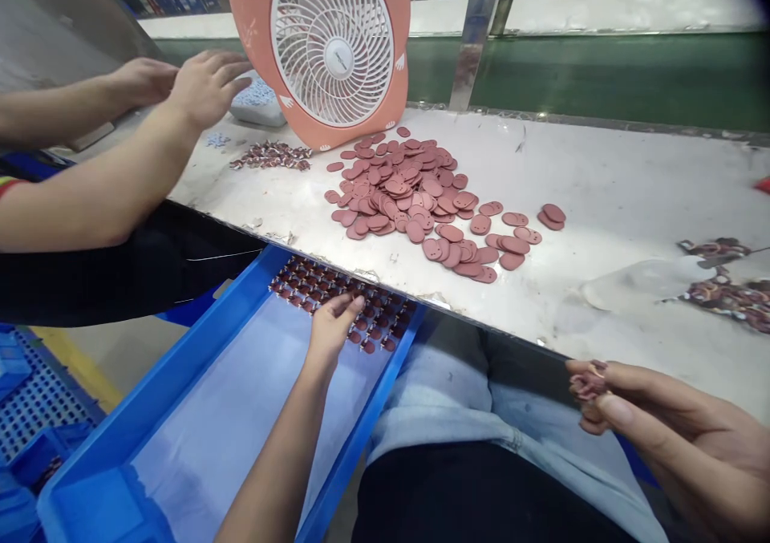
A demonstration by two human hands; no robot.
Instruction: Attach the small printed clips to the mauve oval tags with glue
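Observation:
My left hand (332,328) reaches down into a blue tray (180,366) on my lap, fingers resting on rows of small dark red parts (313,282) laid at its far end. It seems to pinch or place one; I cannot tell for sure. My right hand (655,415) is raised at the lower right, fingers closed on a small pinkish-red part (586,382). A heap of flat pink oval discs (409,198) lies on the white table (601,174) in front of me.
A pink desk fan (330,46) stands at the table's back. Another person's two hands (192,86) work at the left near small assembled parts (270,156). More parts (727,286) lie at the right. Blue crates (30,415) sit on the floor.

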